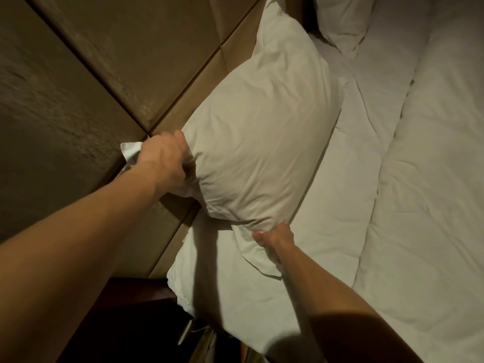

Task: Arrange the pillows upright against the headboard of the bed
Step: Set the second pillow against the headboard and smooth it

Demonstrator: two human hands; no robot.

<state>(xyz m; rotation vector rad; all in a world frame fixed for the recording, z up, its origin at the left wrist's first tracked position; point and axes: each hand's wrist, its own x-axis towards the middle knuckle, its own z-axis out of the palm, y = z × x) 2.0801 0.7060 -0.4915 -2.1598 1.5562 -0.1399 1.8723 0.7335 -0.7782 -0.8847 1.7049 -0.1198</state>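
The person is standing the plump white cotton pillow (262, 153) on its edge against the tan padded panel headboard (146, 48), and I judge this to be the placing step for this pillow, not yet the finishing one. The pillow is leaning back on the headboard at a slant, its lower end resting on the bed just beside the panels.

The left hand (163, 158) is gripping the upper near corner, fingers curled into the cloth so that a loose flap of the case is sticking out behind the knuckles. The right hand (273, 238) is pinching the lower near corner, bunching the fabric into a small fold. Both hands are closed on the pillow.

The next move, as I read it, is calling for pushing the bottom edge in tight to the headboard and tipping the top back until the pillow is standing straight, then letting go gently so the soft filling is not slumping forward.

The case is looking thin, smooth and finely creased, the filling soft and yielding under the fingers. The headboard is showing flat, faintly grained panels with deep seams between them. A second white soft pillow (340, 22) is lying farther along the headboard, and a thick white rumpled duvet (432, 205) is covering the far side of the bed.
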